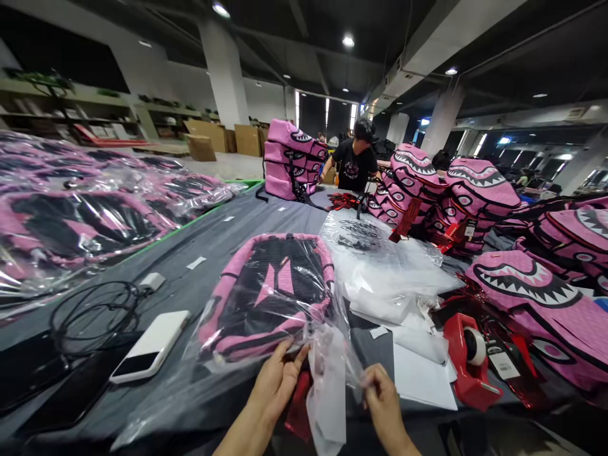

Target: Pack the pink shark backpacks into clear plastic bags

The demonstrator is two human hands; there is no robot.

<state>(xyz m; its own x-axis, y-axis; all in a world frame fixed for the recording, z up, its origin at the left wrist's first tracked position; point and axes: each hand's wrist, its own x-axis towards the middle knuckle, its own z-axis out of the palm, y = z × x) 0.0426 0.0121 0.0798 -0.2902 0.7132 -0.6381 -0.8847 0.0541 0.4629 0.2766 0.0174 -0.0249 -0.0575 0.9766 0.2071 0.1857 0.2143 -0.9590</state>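
A pink and black backpack [278, 285] lies back side up inside a clear plastic bag [190, 380] on the grey-covered table. At the bag's near edge, my left hand [278, 377] has its fingers closed on the plastic. To its right, my right hand [380, 392] pinches the bag's loose edge between thumb and fingers. A whitish translucent sheet [327, 380] hangs between the two hands, and a red glossy piece [299, 405] shows beneath it, beside my left hand.
White power bank [151, 348] and coiled black cable [95, 316] lie left. Right are a red tape dispenser [470, 364], white papers [420, 373], clear bags [380, 253] and stacked pink backpacks [527, 285]. Bagged backpacks [80, 221] fill the far left. A person [355, 161] stands across the table.
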